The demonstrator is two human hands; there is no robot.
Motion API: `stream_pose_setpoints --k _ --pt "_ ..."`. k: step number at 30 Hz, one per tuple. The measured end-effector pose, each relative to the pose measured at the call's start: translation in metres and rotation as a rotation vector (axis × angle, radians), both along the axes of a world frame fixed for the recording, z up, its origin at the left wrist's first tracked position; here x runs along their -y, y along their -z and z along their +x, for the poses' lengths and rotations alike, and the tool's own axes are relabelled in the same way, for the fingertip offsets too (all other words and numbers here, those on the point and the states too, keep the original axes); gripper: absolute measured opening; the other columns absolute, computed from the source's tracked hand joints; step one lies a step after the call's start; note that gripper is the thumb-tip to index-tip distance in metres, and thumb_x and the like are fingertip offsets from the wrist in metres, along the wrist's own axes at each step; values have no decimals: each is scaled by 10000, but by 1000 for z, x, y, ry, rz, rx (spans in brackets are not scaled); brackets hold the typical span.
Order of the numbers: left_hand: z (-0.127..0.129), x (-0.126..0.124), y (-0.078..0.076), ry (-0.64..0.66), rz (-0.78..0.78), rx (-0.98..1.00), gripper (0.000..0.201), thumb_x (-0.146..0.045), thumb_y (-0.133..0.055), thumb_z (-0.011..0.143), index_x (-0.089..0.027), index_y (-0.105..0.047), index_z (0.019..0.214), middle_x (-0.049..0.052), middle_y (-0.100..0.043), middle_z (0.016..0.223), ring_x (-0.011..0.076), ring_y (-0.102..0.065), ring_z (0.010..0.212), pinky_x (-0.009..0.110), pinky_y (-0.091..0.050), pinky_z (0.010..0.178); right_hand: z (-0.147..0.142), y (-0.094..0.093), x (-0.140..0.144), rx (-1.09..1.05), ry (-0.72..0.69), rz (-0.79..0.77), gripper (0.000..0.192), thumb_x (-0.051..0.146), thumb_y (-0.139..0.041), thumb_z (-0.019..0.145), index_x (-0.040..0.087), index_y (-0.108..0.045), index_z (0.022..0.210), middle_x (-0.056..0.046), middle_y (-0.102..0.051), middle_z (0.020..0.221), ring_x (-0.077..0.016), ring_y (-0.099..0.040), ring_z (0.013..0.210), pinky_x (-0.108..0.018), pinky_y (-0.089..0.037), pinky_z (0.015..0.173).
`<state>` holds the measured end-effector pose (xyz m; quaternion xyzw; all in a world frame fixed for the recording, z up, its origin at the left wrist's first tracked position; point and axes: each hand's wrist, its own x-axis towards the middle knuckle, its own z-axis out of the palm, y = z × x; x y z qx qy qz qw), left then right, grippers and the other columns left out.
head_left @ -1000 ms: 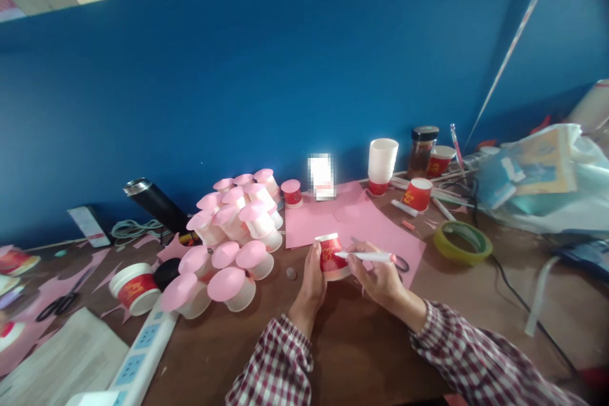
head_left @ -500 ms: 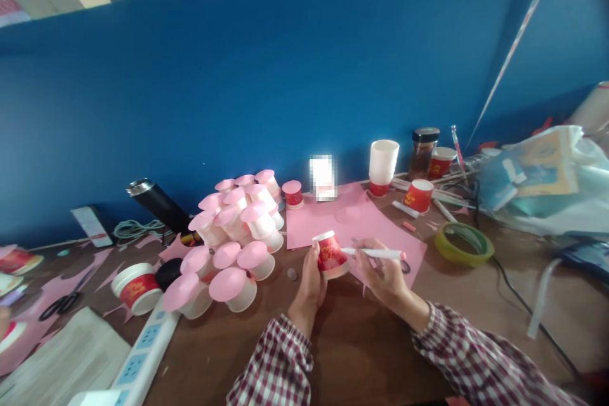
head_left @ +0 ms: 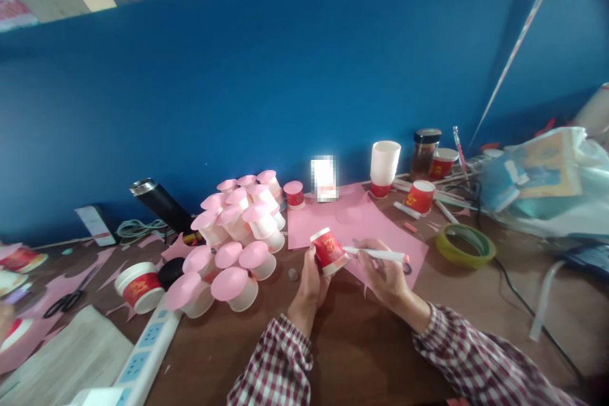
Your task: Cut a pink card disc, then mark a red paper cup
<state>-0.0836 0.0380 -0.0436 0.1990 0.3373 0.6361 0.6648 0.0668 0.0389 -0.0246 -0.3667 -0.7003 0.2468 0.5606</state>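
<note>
Head view: toward nine o'clock, pink-topped cups (head_left: 232, 219) already stand clustered. At the clock's centre, your left hand (head_left: 311, 285) grips a tilted red cup (head_left: 329, 251), no pink top showing, and your right hand (head_left: 384, 276) pinches a white marker (head_left: 380, 255) beside it; toward one o'clock, stacked cups (head_left: 384, 166) stand untopped.

Single view taken from wearer's head, above near side of table (head_left: 371, 342). Lens directed forward and down. Left hand (head_left: 312, 282) and right hand (head_left: 386, 274) framed below centre, near lens. Blue partition (head_left: 285, 76) faced beyond table; upper half of view filled by it. Wide field covered.
</note>
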Motion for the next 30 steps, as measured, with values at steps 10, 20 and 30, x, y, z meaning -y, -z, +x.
stream_pose_setpoints --k 10,20,30 --pt "1 -1 5 1 17 -32 404 -517 -554 812 -140 -617 943 71 -644 868 194 -615 831 354 -455 846 1 2 -2 27 17 28 90 221 -496 895 192 -563 947 -55 -618 841 -190 -617 778 -321 -524 706" --pt "4 -1 7 -29 38 -2 300 -441 -590 807 -154 -626 890 44 -660 889 197 -604 912 349 -417 922 1 -6 -1 80 -25 80 108 208 -497 888 225 -582 952 -78 -652 886 -229 -635 837 -359 -543 711" --pt "8 4 8 -5 86 -87 313 -400 -606 816 -197 -620 1054 49 -676 1072 202 -597 1045 357 -374 1000 -1 2 -4 92 -4 51 174 220 -468 910 220 -600 1023 -78 -663 926 -221 -638 842 -367 -542 733"
